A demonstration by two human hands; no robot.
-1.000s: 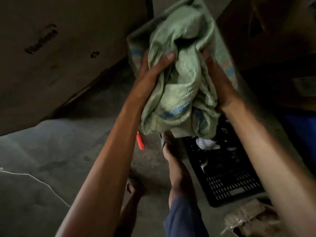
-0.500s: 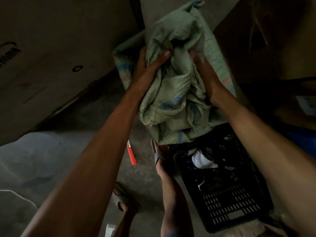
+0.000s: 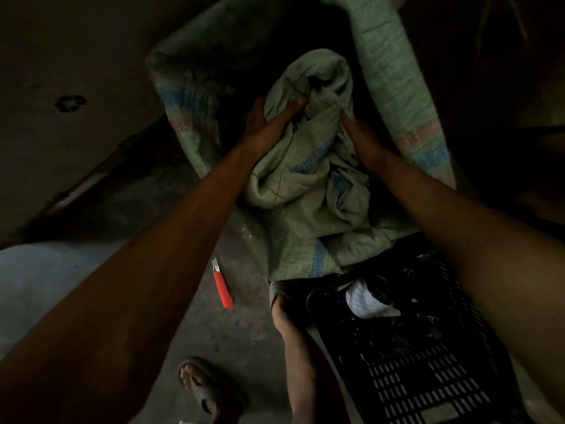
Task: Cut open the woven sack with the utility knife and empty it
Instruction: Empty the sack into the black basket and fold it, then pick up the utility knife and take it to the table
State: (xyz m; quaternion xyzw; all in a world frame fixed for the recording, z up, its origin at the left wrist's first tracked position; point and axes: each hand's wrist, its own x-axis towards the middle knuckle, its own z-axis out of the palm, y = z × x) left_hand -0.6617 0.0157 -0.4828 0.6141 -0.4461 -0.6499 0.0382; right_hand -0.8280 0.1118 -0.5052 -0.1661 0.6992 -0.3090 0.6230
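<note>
A crumpled pale green woven sack [image 3: 305, 191] with blue and pink stripes is bunched up between both my hands, above the far end of a black plastic crate [image 3: 428, 371]. My left hand [image 3: 269, 127] grips its left side, thumb dug into a fold. My right hand [image 3: 357, 136] presses on its right side. A larger green woven sack [image 3: 394, 78] gapes open behind, and the bundle sits at its dark mouth. The orange utility knife [image 3: 222, 286] lies on the concrete floor to the left, blade tip showing, in neither hand.
The crate holds dark items and a white piece [image 3: 367, 301]. My legs and sandalled feet [image 3: 204, 387] stand beside the crate. A large cardboard box [image 3: 70, 99] leans at the left. More dark boxes stand at the right.
The view has tilted down and closed in. The bundled sack and both hands sit lower, closer to the open mouth of the larger sack. The knife has stayed on the floor.
</note>
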